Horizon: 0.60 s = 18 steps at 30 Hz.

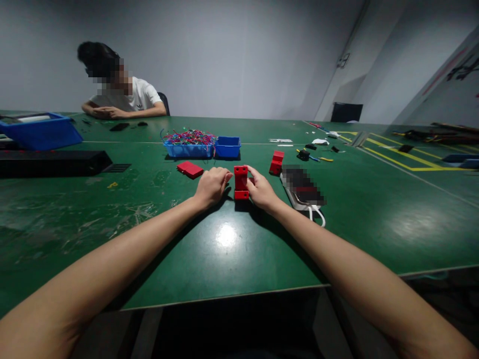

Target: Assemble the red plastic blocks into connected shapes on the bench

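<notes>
Near the middle of the green table (179, 269), a red block (241, 182) with small holes stands between my hands. My right hand (261, 189) holds it from its right side, thumb against it. Just left of the block is my left hand (213, 187), its fingers curled together; what they hold, if anything, is hidden. A flat red piece (190, 169) lies beyond my left hand. Another red block (277, 162) stands beyond my right hand.
Behind are a blue tray of coloured wires (189, 149) and a blue bin (228, 147). A phone-like device (302, 187) with a white cable lies right. A large blue bin (41, 132) and black bar (52, 163) are left. A person (127, 97) sits across.
</notes>
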Each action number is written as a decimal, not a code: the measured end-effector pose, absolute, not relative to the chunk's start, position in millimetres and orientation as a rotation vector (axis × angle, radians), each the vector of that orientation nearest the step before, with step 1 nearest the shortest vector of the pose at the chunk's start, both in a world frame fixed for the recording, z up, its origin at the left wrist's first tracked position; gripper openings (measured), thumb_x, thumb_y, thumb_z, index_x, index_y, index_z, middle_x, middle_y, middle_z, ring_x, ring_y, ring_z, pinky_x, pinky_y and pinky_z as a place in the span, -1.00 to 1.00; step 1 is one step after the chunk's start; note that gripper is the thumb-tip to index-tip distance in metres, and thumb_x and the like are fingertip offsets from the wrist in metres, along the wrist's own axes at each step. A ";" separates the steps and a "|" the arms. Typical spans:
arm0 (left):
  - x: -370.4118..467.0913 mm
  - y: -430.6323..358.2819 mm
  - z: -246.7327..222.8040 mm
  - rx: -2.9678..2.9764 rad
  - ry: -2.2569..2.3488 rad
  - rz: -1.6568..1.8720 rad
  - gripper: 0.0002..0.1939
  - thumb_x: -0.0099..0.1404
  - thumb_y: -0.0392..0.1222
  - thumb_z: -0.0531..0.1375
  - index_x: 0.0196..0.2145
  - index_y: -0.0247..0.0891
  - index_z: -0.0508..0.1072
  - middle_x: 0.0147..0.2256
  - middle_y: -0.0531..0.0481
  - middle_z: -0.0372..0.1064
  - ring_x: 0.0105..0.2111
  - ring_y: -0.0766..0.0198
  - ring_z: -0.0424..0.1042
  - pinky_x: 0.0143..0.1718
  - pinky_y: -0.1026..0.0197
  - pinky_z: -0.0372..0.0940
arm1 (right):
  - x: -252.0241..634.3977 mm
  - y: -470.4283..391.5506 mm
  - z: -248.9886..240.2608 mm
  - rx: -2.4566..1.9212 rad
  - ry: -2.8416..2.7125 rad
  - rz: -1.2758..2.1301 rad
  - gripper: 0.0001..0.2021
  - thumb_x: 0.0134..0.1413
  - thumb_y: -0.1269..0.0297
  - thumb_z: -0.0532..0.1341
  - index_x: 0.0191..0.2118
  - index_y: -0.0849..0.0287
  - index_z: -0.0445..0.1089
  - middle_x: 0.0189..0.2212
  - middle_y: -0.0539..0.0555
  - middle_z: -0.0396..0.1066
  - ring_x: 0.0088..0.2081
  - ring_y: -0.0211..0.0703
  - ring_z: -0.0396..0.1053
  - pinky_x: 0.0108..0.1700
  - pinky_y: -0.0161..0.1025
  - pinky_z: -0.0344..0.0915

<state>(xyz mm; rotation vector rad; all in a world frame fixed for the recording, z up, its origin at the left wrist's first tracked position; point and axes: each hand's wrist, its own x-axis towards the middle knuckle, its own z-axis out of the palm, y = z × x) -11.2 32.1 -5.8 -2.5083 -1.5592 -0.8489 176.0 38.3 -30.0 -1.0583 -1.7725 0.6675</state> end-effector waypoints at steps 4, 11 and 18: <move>-25.6 35.1 2.6 -2.205 -1.694 -0.725 -0.49 0.48 0.08 -0.15 0.01 -0.24 0.45 0.14 -0.26 0.34 0.14 -0.09 0.24 0.12 -0.12 0.11 | 176.5 35.8 -27.9 -1.052 -1.734 0.790 -0.51 0.22 0.35 0.11 0.27 0.11 0.23 -0.31 0.06 0.52 -0.32 -0.16 0.45 -0.08 -0.11 0.44; -58.3 55.4 -3.2 -1.964 -2.307 -0.407 -0.30 0.37 0.21 -0.09 0.25 -0.33 0.25 0.35 -0.44 -0.01 0.33 -0.44 -0.06 0.18 -0.44 0.02 | 178.3 33.6 -25.1 -1.016 -1.748 0.839 -0.52 0.21 0.31 0.15 0.25 0.09 0.25 -0.35 0.05 0.50 -0.32 -0.14 0.44 -0.11 -0.13 0.43; -57.3 54.5 -2.6 -1.993 -2.256 -0.381 -0.33 0.36 0.16 -0.06 0.24 -0.35 0.25 0.28 -0.44 0.11 0.28 -0.44 0.04 0.13 -0.35 0.17 | 177.3 32.2 -23.2 -1.054 -1.751 0.819 -0.53 0.21 0.32 0.15 0.23 0.13 0.27 -0.33 0.06 0.50 -0.31 -0.14 0.44 -0.09 -0.11 0.42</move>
